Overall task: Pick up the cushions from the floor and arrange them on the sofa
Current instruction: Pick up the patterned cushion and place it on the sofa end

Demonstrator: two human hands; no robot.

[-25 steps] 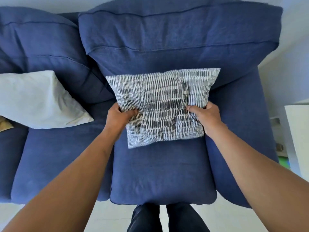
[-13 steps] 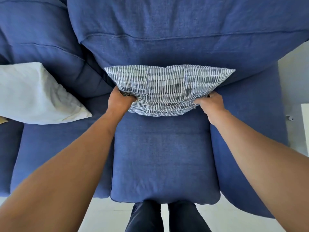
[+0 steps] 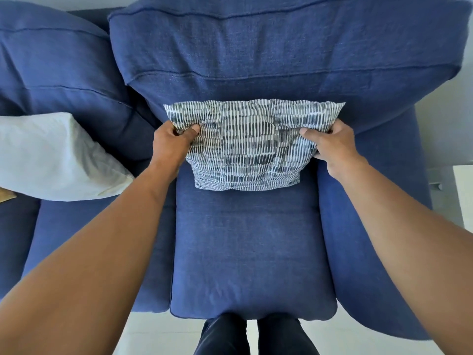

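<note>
Head view: blue sofa (image 3: 243, 252) filling most of sight, front seat edge near dark trouser legs (image 3: 253, 336) on pale floor (image 3: 158, 331). Open seat room below patterned cushion (image 3: 248, 147), propped against back cushion (image 3: 281, 60), bottom edge on seat. White cushion (image 3: 51, 160) lying on neighbouring seat, apart. Left hand (image 3: 170, 144) pinching patterned cushion's left edge; right hand (image 3: 332, 144) clutching its right edge.
</note>
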